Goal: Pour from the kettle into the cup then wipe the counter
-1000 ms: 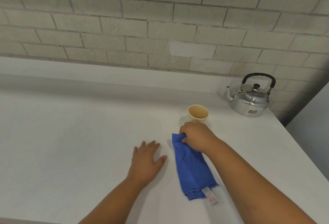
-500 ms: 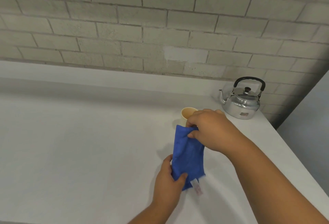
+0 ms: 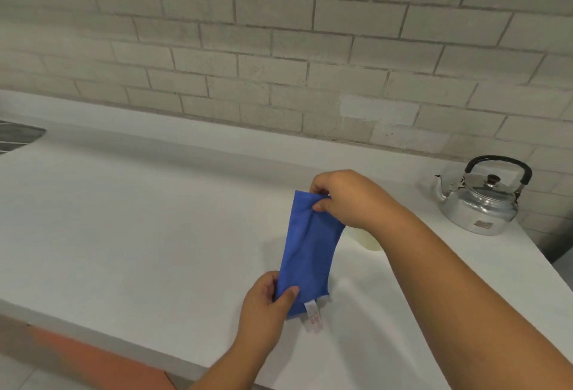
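Cloth: the blue cloth (image 3: 310,250) was held folded lengthwise, stretched between both hands above the counter (image 3: 139,219), left of the kettle (image 3: 482,202).
Right hand: the right hand (image 3: 347,197) pinched the cloth's far end between thumb and fingers, closed on the fabric.
Left hand: the left hand (image 3: 266,306) gripped the near end, thumb laid over the cloth, fingers curled beneath.
Tag: a white tag (image 3: 312,316) hung from the near hem, beside the left thumb.
Cup: the cup (image 3: 367,239) stood left of the kettle, mostly hidden under the right forearm; its contents could not be told.
Kettle: it sat upright, lid on, at the counter's far right against the wall (image 3: 279,48), untouched, spout pointing left toward the cup.
Handling, cloth: judged soft, light and limp; it would sag unless kept taut, and is best bunched in one palm for wiping.
Handling, kettle: judged rigid metal, possibly heavy if filled; the black arched handle is the proper hold.
Risk: the right forearm passed just over the cup, which could be knocked.
Stage: judged to be cloth preparation for wiping.
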`<state>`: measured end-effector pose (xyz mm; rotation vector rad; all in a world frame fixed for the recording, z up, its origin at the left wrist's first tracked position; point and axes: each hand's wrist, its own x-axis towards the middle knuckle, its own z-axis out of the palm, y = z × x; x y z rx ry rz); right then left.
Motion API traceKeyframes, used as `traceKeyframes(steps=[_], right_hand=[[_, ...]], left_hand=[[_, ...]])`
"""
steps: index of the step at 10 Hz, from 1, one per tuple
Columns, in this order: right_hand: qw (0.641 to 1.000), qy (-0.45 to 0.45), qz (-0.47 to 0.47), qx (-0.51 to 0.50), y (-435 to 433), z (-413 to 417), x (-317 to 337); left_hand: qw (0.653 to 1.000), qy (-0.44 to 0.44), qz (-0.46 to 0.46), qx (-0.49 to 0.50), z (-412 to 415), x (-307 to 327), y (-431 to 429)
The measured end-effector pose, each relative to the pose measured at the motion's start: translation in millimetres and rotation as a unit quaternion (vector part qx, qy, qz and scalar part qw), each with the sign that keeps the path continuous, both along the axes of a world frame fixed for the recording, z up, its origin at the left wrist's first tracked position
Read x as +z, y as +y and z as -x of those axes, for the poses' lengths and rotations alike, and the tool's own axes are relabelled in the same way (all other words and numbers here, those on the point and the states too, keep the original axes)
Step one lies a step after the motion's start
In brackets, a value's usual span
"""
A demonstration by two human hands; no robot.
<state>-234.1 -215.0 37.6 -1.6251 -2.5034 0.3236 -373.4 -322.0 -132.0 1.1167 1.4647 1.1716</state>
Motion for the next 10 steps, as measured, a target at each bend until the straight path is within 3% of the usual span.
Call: traceKeyframes(steps=[3,6,7,8,10], right_hand=[[0.994,-0.074,0.081,0.024,56,69,-51],[0.989,-0.063,0.136,-0.006,77,96,-116],[0.992,-0.040,0.121,-0.012,78,92,-137],[0.999,-0.033,0.021,-0.011,77,87,-161],[0.999,-0.021,-0.035,-0.017,80,84,-170]], left_hand=[[0.995,0.023,0.079,0.055,51,-5,1],[0.984,0.136,0.103,0.056,66,-13,16],[0.971,0.213,0.106,0.038,67,-13,20],[0.939,0.331,0.088,0.027,68,-16,19],[0.927,0.358,0.109,0.000,76,-16,24]])
